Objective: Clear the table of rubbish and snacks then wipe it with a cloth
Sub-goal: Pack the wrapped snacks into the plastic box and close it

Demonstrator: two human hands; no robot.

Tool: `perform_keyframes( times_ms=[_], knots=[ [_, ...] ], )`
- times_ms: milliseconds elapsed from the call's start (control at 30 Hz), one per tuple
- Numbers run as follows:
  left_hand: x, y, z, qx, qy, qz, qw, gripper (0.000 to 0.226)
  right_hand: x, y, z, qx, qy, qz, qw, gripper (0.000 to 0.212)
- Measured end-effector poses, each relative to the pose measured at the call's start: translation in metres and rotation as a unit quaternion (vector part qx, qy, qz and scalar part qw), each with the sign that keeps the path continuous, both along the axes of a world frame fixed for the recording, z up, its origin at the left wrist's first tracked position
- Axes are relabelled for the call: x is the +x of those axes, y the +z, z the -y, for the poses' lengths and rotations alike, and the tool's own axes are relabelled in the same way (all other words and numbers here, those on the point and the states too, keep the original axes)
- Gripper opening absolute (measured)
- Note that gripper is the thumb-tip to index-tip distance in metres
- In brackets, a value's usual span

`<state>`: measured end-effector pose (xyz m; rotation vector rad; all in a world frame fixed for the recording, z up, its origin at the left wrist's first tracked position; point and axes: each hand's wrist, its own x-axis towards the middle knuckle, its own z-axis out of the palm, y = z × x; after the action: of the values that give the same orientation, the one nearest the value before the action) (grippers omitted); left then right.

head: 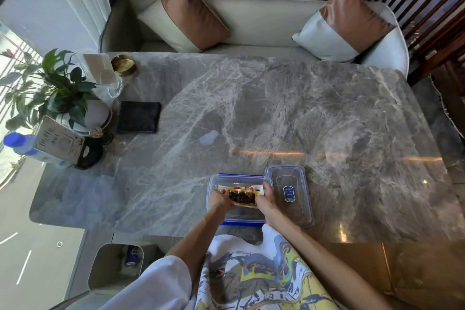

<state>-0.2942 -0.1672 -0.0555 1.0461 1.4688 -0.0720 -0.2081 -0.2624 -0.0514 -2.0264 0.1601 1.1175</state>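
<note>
A clear plastic container (214, 184) with blue clips stands at the near edge of the grey marble table (302, 113). Over it, my left hand (219, 199) and my right hand (267, 199) each grip one end of a yellow-edged snack packet (242, 197) with dark pieces inside. The container's clear lid (292, 194), with a blue label, lies flat just right of it. A folded dark cloth (139, 117) rests at the left side of the table. A small pale scrap or wet patch (208, 137) lies near the middle.
At the table's left end stand a potted plant (57, 90), a clear glass holder (103, 75), a brass ashtray (124, 65), a card stand (63, 142) and a blue-capped bottle (22, 146). A sofa with two cushions (251, 22) lines the far side. A bin (118, 264) holding a can sits below left.
</note>
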Motion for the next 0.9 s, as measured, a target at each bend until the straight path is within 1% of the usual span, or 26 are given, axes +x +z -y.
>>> perform_keyframes(
  times_ms=[67,133,267,333,400,467,533,633,700,733,800,900],
  knots=[
    [0.003,0.001,0.002,-0.009,0.023,0.002,1.000,0.014,-0.001,-0.003,-0.001,-0.002,-0.010,0.012,1.000,0.063],
    [0.005,0.000,0.003,-0.007,0.020,-0.013,1.000,0.017,0.000,-0.006,-0.002,-0.010,-0.005,0.015,1.000,0.062],
    [0.003,-0.002,0.002,-0.016,-0.011,-0.042,0.999,0.014,0.004,-0.009,-0.002,-0.036,0.039,0.004,0.999,0.061],
    [0.000,-0.004,0.001,-0.010,-0.048,-0.069,0.996,0.016,0.004,-0.009,-0.002,-0.041,0.057,-0.007,0.998,0.062],
    [-0.002,-0.006,0.000,-0.004,-0.079,-0.078,0.994,0.012,0.003,-0.008,-0.002,-0.036,0.075,-0.015,0.996,0.067],
    [0.000,-0.006,-0.002,-0.004,-0.086,-0.081,0.993,0.020,0.002,-0.008,-0.003,-0.031,0.097,-0.017,0.995,0.072],
    [0.002,-0.006,-0.002,0.000,-0.098,-0.089,0.991,0.025,0.000,-0.009,-0.004,-0.037,0.116,0.004,0.993,0.071],
    [0.003,-0.002,-0.001,0.012,-0.119,-0.101,0.988,0.023,0.000,-0.010,-0.005,-0.023,0.101,0.046,0.994,0.065],
    [0.004,-0.002,-0.001,0.014,-0.129,-0.105,0.986,0.012,-0.001,-0.010,-0.005,-0.014,0.079,0.052,0.995,0.065],
    [0.005,-0.002,-0.001,0.015,-0.134,-0.107,0.985,0.012,-0.002,-0.011,-0.005,-0.011,0.066,0.053,0.996,0.066],
    [0.006,-0.001,-0.001,0.022,-0.154,-0.120,0.981,0.025,-0.003,-0.013,-0.005,-0.016,0.046,0.054,0.997,0.068],
    [0.007,0.001,0.001,0.052,-0.196,-0.132,0.970,0.032,-0.004,-0.014,-0.007,-0.041,0.056,0.047,0.997,0.065]
  ],
)
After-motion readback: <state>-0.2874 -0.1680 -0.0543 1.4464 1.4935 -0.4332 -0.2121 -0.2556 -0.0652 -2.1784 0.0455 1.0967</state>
